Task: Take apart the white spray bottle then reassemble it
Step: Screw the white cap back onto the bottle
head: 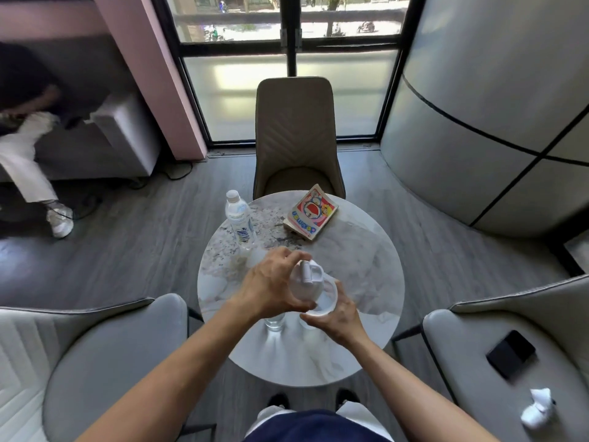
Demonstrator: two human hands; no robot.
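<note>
Left hand (271, 283) clamped on glossy white spray head (307, 272), right hand (339, 315) gripping round translucent bottle (322, 301).

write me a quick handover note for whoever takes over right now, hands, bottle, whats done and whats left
Left hand: wrapped over the white spray head, gripping it from above.
Right hand: holding the spray bottle body from the lower right side.
The bottle is held just above the round marble table, near its middle; head and body look joined.
Done: cannot tell whether it has been apart yet.
Left: confirm the stage, then twist the head off or tighten it.
Also on the table: a water bottle and a comic book.
</note>
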